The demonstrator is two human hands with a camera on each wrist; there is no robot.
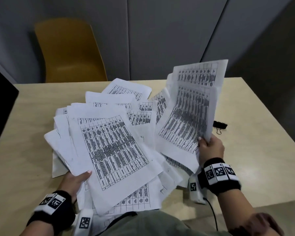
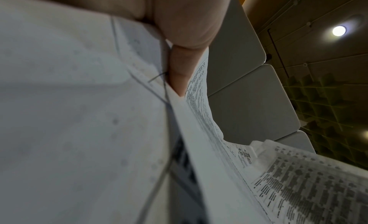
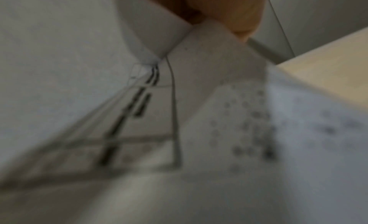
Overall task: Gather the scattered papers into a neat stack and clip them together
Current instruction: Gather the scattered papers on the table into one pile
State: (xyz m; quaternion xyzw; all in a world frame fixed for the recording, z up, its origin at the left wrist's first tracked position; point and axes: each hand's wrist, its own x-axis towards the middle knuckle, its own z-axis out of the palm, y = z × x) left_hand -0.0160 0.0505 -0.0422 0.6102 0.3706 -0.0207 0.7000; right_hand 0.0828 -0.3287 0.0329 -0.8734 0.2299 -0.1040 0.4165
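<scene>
Many printed white papers (image 1: 112, 143) lie fanned across the beige table (image 1: 27, 167). My left hand (image 1: 75, 180) grips the near left edge of a thick sheaf, thumb on top; the left wrist view shows that thumb (image 2: 185, 43) pressed on paper (image 2: 79, 117). My right hand (image 1: 209, 147) pinches a few sheets (image 1: 189, 114) by their lower right corner and holds them lifted and tilted up. The right wrist view is blurred, with a finger (image 3: 239, 11) on paper (image 3: 209, 70). A black binder clip (image 1: 220, 125) lies on the table behind the lifted sheets.
A yellow chair (image 1: 68, 51) stands behind the table's far edge, before grey wall panels. A dark object (image 1: 0, 108) juts in over the table's left side. The table's near edge sits close to my body.
</scene>
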